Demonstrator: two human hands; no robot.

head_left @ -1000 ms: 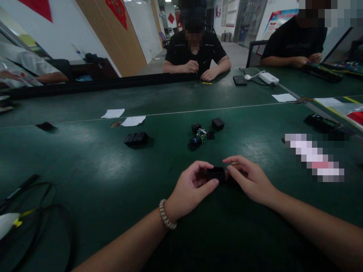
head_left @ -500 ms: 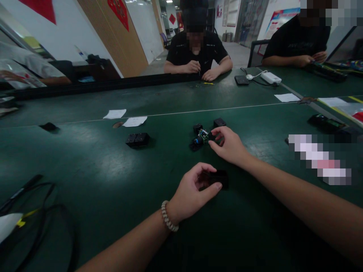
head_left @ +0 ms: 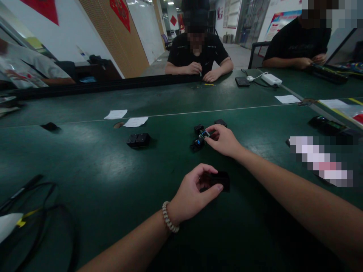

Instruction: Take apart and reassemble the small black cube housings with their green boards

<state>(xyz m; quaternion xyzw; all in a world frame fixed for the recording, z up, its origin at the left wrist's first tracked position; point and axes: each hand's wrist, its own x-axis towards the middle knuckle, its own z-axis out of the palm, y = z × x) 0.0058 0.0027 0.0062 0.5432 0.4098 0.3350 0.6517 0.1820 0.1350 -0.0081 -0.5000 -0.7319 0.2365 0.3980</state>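
My left hand (head_left: 193,192) is closed around a small black plastic housing (head_left: 219,179) that rests on the green table (head_left: 85,158) near me. My right hand (head_left: 224,139) is stretched forward, and its fingertips pinch a small circuit board with blue and green parts (head_left: 202,135). Around that board lie small black housings (head_left: 198,129), one just behind my right hand (head_left: 220,122). A beaded bracelet sits on my left wrist.
A pair of joined black housings (head_left: 138,139) lies to the left, with paper slips (head_left: 135,121) behind. Black cables (head_left: 34,211) lie at the near left. Two people in black shirts work at the far side. A white adapter (head_left: 271,79) and black devices (head_left: 323,122) are at the right.
My right hand left the black housing, reached forward to the parts pile and closed its fingers on the circuit board. My left hand kept hold of the housing.
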